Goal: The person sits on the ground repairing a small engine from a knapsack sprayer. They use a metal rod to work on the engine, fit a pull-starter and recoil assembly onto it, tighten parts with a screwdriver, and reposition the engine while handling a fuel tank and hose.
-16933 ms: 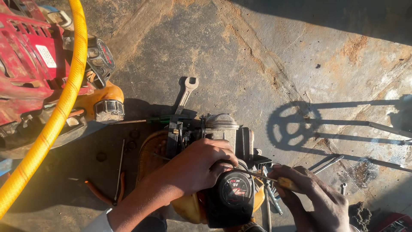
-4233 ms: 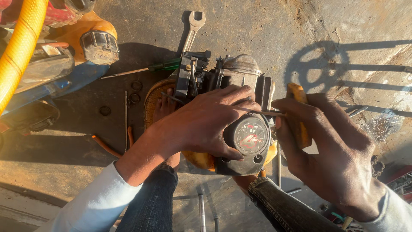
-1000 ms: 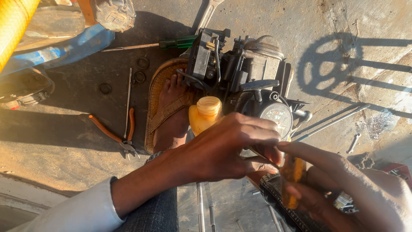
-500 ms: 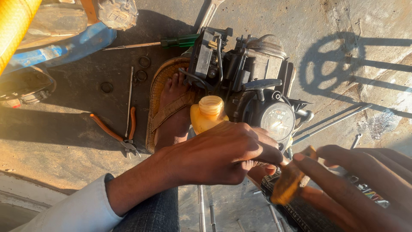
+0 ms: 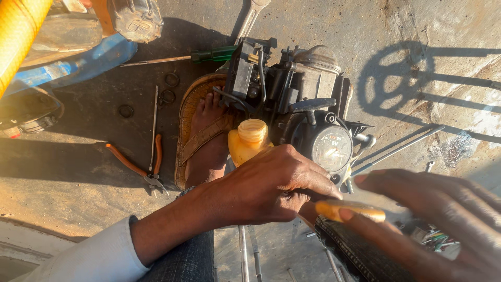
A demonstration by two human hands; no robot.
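Centre of the view, a small dark metal engine [image 5: 292,99] sits on the concrete floor [image 5: 365,31], its round gauge-like cap [image 5: 332,150] facing up and a yellow plastic tank with a ribbed neck [image 5: 249,141] just beside it. The left hand [image 5: 271,185] lies right below that tank, fingers curled down over something underneath; what they grip I cannot tell. The right hand [image 5: 438,219] comes in blurred from the right, fingers spread fairly wide, fingertips touching a yellow tool handle [image 5: 350,210]. A sandalled foot [image 5: 206,130] rests against the engine's left side. Further left lie orange-handled pliers [image 5: 141,164], some dark rubber rings [image 5: 168,89] and a green-handled screwdriver [image 5: 209,54]. Top left, a thick yellow hose [image 5: 18,36].
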